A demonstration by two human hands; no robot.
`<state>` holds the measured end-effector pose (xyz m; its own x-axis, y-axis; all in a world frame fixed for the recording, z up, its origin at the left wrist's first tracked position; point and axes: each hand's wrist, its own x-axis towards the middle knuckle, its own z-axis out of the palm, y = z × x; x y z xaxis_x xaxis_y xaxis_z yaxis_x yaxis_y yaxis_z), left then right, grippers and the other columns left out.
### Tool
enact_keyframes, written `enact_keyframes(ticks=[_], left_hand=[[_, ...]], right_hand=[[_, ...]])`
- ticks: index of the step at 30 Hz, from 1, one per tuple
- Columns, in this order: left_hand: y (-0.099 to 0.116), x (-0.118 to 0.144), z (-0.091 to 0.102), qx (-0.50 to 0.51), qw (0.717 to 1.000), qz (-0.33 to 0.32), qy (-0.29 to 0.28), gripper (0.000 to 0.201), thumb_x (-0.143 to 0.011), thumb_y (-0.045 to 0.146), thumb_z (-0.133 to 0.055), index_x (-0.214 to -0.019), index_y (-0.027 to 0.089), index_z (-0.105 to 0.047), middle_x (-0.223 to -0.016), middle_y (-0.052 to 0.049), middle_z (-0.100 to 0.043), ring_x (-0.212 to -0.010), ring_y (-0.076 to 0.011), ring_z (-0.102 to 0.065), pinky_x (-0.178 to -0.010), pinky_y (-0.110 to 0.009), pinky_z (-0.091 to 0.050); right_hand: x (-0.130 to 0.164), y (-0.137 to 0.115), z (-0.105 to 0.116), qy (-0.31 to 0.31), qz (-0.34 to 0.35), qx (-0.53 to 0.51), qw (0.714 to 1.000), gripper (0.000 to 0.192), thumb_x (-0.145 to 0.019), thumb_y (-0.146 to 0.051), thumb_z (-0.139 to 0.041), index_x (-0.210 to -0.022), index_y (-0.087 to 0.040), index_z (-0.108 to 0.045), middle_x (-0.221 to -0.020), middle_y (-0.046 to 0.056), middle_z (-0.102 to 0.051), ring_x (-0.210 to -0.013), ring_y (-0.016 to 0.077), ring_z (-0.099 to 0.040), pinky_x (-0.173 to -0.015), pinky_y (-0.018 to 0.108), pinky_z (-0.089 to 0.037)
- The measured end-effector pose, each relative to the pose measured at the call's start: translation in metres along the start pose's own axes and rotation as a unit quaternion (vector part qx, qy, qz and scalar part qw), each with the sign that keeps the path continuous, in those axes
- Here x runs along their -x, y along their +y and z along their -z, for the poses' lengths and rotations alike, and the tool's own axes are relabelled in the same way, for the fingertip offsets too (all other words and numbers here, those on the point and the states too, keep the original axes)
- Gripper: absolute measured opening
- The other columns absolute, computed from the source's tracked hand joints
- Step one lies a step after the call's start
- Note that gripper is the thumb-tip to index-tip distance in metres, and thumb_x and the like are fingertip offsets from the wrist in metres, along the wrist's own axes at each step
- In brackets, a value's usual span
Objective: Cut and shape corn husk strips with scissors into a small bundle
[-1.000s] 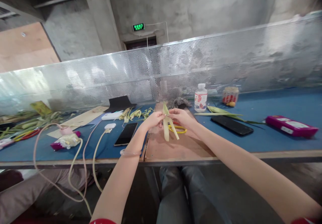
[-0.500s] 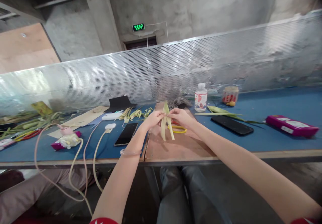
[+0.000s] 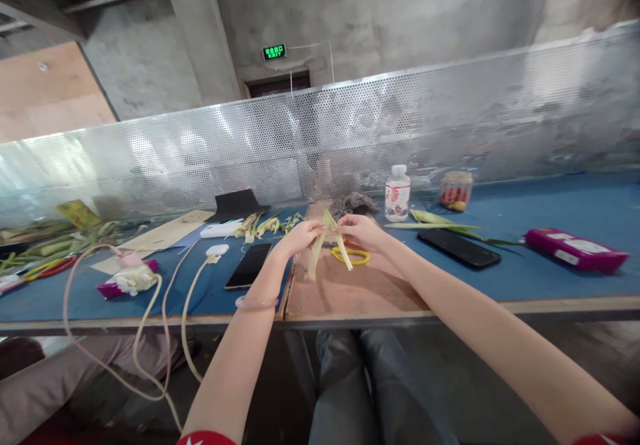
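A pale green corn husk [image 3: 315, 258] is held up over the wooden board in the middle of the table, its two lower strips spread apart like an upturned V. My left hand [image 3: 303, 235] pinches it from the left, and my right hand [image 3: 362, 231] pinches it from the right, close to the top. The fingertips partly cover the spot where the strips meet. Just behind and below the husk lie scissors with yellow handles [image 3: 361, 259], their blades hidden from view.
Left of the board lie a phone [image 3: 249, 266], cables, husk scraps [image 3: 265, 226] and a white charger [image 3: 217, 251]. To the right are a white bottle [image 3: 397, 193], a jar [image 3: 456, 189], another phone [image 3: 459, 248], long green husks [image 3: 440, 221] and a purple pack [image 3: 575, 250]. A perforated metal screen [image 3: 210, 151] stands behind.
The husk's two lower strips have spread wider, one swinging left and the other right. Both hands keep their pinch at nearly the same place.
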<state>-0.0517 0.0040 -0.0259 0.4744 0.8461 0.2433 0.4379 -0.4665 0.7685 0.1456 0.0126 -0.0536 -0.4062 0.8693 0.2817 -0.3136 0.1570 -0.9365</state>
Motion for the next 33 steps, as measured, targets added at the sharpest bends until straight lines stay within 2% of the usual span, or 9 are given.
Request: enact_keyframes(ticks=[5, 8, 14, 18, 25, 33], left_hand=[[0.003, 0.003, -0.003, 0.021, 0.999, 0.0, -0.044, 0.027, -0.083, 0.04, -0.054, -0.086, 0.015, -0.061, -0.055, 0.003, -0.05, -0.046, -0.0085, -0.044, -0.044, -0.02, -0.03], [0.006, 0.005, -0.005, 0.036, 0.998, 0.001, -0.06, 0.026, -0.081, 0.04, -0.056, -0.083, 0.015, -0.06, -0.056, 0.003, -0.052, -0.046, -0.0083, -0.046, -0.044, -0.02, -0.03], [0.007, 0.003, -0.006, 0.051, 0.998, 0.011, -0.038, 0.033, -0.083, 0.049, -0.051, -0.077, 0.017, -0.052, -0.056, 0.002, -0.053, -0.046, -0.0099, -0.049, -0.042, -0.021, -0.027], [0.009, 0.002, -0.007, 0.062, 0.998, 0.005, -0.027, 0.032, -0.084, 0.048, -0.05, -0.073, 0.018, -0.048, -0.054, 0.004, -0.049, -0.045, -0.0095, -0.046, -0.043, -0.022, -0.028], [0.01, 0.003, -0.008, 0.094, 0.995, 0.011, -0.043, 0.029, -0.082, 0.043, -0.054, -0.07, 0.018, -0.046, -0.054, 0.005, -0.043, -0.046, -0.0094, -0.043, -0.044, -0.022, -0.031], [0.013, 0.003, -0.008, 0.131, 0.99, 0.016, -0.054, 0.027, -0.082, 0.041, -0.054, -0.071, 0.017, -0.047, -0.057, 0.004, -0.042, -0.045, -0.007, -0.036, -0.043, -0.022, -0.024]], right_hand=[[0.003, -0.003, -0.001, -0.013, -0.018, -0.003, 1.0, 0.027, -0.058, -0.021, -0.079, -0.078, -0.016, -0.061, -0.065, -0.002, -0.063, -0.057, 0.0095, -0.059, -0.058, 0.023, -0.05], [0.002, 0.0, -0.003, -0.01, -0.026, 0.002, 1.0, 0.025, -0.065, -0.026, -0.076, -0.083, -0.016, -0.061, -0.066, -0.001, -0.063, -0.056, 0.0091, -0.059, -0.053, 0.021, -0.048], [0.003, 0.006, -0.006, -0.026, -0.038, 0.03, 0.998, 0.027, -0.064, -0.03, -0.077, -0.078, -0.016, -0.059, -0.061, -0.002, -0.06, -0.049, 0.0089, -0.055, -0.044, 0.02, -0.043], [0.005, 0.006, -0.009, -0.036, -0.037, 0.032, 0.998, 0.027, -0.066, -0.035, -0.076, -0.078, -0.017, -0.059, -0.064, -0.002, -0.061, -0.053, 0.01, -0.056, -0.047, 0.021, -0.044], [0.002, 0.007, -0.011, -0.023, -0.03, 0.008, 0.999, 0.028, -0.065, -0.039, -0.075, -0.074, -0.018, -0.058, -0.063, -0.002, -0.059, -0.055, 0.0107, -0.056, -0.053, 0.024, -0.047], [0.004, 0.005, -0.011, -0.036, -0.02, -0.009, 0.999, 0.028, -0.064, -0.036, -0.076, -0.068, -0.017, -0.056, -0.055, -0.004, -0.056, -0.048, 0.0073, -0.05, -0.049, 0.02, -0.041]])
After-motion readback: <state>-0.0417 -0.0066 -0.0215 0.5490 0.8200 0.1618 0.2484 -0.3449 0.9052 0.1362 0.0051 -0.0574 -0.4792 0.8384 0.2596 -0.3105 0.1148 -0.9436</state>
